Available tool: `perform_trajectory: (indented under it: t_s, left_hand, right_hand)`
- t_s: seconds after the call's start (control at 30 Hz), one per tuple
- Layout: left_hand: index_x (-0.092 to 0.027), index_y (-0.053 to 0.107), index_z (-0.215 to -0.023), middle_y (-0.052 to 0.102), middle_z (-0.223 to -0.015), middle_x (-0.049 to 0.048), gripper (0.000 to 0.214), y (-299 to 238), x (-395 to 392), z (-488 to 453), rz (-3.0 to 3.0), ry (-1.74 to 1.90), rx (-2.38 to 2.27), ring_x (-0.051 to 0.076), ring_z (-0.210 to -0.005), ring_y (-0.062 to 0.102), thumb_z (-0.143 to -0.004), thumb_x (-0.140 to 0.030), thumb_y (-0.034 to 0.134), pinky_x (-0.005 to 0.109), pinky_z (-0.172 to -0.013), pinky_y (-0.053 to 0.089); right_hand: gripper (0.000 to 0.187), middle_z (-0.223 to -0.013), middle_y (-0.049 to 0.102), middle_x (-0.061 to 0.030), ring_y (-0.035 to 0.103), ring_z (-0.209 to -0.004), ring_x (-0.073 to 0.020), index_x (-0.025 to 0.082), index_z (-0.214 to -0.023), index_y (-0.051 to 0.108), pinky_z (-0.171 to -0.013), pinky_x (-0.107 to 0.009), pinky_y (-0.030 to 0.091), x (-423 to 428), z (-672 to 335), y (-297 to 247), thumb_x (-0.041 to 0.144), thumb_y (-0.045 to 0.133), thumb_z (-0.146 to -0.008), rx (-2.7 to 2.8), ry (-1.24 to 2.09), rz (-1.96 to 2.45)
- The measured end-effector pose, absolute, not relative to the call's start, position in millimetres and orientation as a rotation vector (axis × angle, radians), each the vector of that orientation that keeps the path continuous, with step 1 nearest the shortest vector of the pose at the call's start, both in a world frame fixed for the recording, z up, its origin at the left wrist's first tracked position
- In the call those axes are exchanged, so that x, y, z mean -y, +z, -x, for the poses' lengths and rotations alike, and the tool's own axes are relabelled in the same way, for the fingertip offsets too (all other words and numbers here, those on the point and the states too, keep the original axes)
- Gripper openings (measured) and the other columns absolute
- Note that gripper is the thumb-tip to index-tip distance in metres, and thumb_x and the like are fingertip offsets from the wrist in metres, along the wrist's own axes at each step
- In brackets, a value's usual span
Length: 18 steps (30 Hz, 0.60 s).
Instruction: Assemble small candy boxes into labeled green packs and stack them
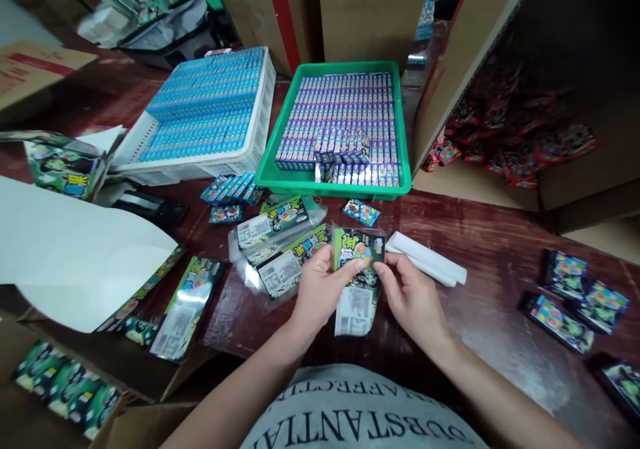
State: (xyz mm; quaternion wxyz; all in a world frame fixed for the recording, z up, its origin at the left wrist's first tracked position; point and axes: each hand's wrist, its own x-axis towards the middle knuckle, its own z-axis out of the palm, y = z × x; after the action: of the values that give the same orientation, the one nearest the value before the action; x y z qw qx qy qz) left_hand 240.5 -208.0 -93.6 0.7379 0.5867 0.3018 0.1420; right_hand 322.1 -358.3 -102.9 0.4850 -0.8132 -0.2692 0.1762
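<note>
My left hand [320, 290] and my right hand [411, 297] are both closed on a clear plastic packet with a green printed card [357, 262], held just above the dark wooden table [490, 269]. The left thumb presses the card's front; the right fingers pinch its right edge. More of the same packets [280, 245] lie in a loose pile just left of my hands. A small blue box [361, 211] lies alone on the table beyond the packet.
A green tray [333, 185] of purple boxes stands ahead, a white crate [200, 165] of blue boxes to its left. White folded paper [427, 259] lies by my right hand. Finished packets [570, 302] lie at right; open cartons [500, 69] and a white sheet [75, 255] flank the table.
</note>
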Motion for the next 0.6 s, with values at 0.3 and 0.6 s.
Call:
perform_trajectory:
  t_s: [0.3, 0.6]
  left_hand:
    - [-0.025, 0.033, -0.151, 0.069, -0.121, 0.0101, 0.060, -121, 205, -221, -1.372, 0.418, -0.513, 0.020, -0.101, 0.068, -0.098, -0.034, 0.059, 0.036, -0.089, 0.054]
    - [-0.024, 0.053, -0.131, 0.064, -0.129, 0.0089, 0.038, -130, 182, -193, -1.421, 0.389, -0.470, 0.021, -0.116, 0.062, -0.095, -0.030, 0.064, 0.035, -0.099, 0.049]
  right_hand:
    - [0.034, -0.114, 0.070, -0.0095, 0.068, -0.095, -0.0225, 0.024, -0.129, 0.057, -0.084, -0.037, 0.056, 344, -307, -126, 0.040, 0.051, -0.101, 0.517, 0.373, 1.777]
    - [0.050, -0.112, 0.068, -0.0092, 0.067, -0.095, -0.0221, 0.027, -0.147, 0.043, -0.085, -0.040, 0.058, 327, -297, -136, 0.040, 0.053, -0.100, 0.516, 0.472, 1.698]
